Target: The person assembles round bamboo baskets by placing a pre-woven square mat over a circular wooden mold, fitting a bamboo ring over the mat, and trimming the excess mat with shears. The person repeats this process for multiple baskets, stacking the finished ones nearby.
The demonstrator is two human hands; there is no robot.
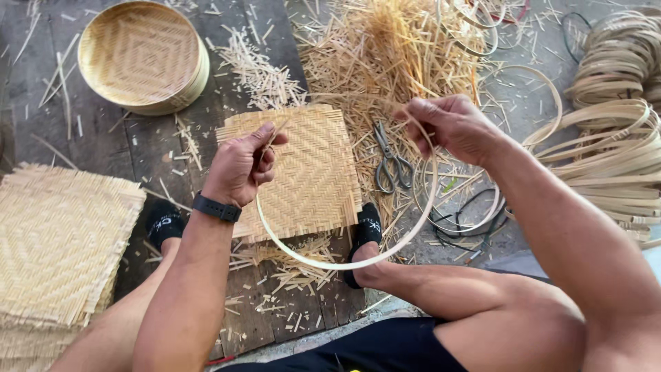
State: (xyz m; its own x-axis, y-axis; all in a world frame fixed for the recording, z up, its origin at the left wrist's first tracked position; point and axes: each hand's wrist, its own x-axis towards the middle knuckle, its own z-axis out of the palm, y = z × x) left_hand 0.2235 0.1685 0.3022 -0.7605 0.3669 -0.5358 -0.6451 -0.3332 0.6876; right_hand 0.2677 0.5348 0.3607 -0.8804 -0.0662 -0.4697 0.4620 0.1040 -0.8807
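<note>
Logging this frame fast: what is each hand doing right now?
Left hand: closed, pinching one end of the bamboo strip.
Right hand: closed on the strip's other end.

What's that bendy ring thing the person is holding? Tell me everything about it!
The hoop is a thin, flat, pale strip, apparently bamboo, bent into a round loop. The left hand pinches one end up near the top, and the right hand grips the other side, so it hangs in the air in front of the knees. Its lower curve swings down over the square woven mat and the plank floor, near the right foot's black sock. It looks smooth, unbroken and not yet joined to anything.
</note>
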